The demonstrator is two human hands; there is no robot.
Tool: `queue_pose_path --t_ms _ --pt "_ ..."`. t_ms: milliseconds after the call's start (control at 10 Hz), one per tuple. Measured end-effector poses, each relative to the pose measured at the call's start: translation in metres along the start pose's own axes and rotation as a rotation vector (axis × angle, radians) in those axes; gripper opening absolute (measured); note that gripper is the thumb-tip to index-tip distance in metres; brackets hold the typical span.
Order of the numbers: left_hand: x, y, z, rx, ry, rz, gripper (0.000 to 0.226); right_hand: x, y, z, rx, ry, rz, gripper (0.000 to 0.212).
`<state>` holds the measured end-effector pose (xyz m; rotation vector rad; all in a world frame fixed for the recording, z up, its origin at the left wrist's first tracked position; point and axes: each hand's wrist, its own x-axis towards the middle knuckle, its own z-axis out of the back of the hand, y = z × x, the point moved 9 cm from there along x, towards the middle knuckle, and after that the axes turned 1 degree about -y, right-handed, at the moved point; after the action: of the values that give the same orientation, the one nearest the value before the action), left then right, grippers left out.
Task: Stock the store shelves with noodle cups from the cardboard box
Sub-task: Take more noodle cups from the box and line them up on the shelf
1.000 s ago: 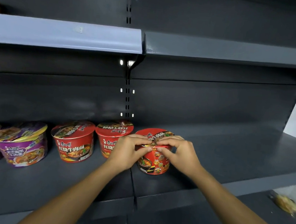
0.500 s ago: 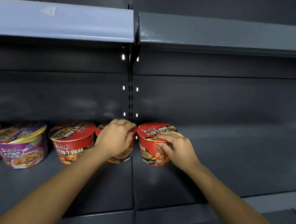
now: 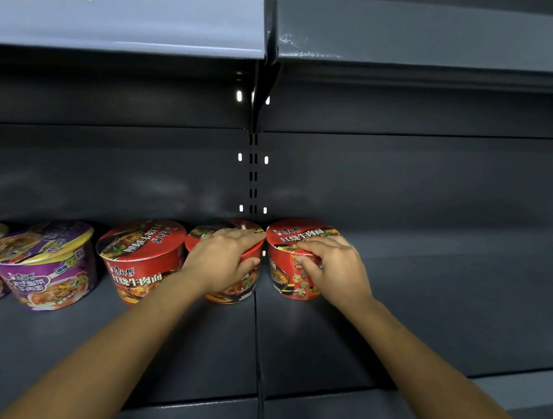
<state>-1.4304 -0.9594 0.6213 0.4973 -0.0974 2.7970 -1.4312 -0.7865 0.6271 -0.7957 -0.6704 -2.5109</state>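
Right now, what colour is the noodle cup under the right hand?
The noodle cup is red, best seen in the head view.

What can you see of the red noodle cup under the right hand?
The rightmost red cup is a round tub, wider at the top, with a flat red lid bearing white characters and food pictures on its glossy side. It stands upright on the grey shelf, just right of the seam. The right hand grips its front rim. The middle red cup stands close on its left.
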Motion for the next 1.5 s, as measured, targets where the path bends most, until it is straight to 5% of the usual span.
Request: queue_pose_path --t_ms 400,700,1000,1300,1500 --pt "0.001 -0.002 -0.004 0.052 0.027 -0.020 0.058 0.003 0.013 -0.004 -0.188 0.019 0.012 0.038" --pt "0.000 -0.002 -0.003 0.058 0.039 -0.006 0.058 0.013 -0.017 0.011 0.278 0.429 -0.074 0.040" --pt "-0.001 -0.003 -0.004 0.066 0.039 -0.007 0.059 0.011 -0.020 0.008 0.261 0.361 -0.089 0.033" --pt "-0.002 -0.004 -0.001 0.064 0.039 0.001 0.059 0.016 0.002 0.006 -0.017 0.264 0.017 0.037" --pt "-0.003 -0.005 0.000 0.068 0.042 0.004 0.059 0.018 -0.002 0.007 0.148 0.394 0.016 0.033"
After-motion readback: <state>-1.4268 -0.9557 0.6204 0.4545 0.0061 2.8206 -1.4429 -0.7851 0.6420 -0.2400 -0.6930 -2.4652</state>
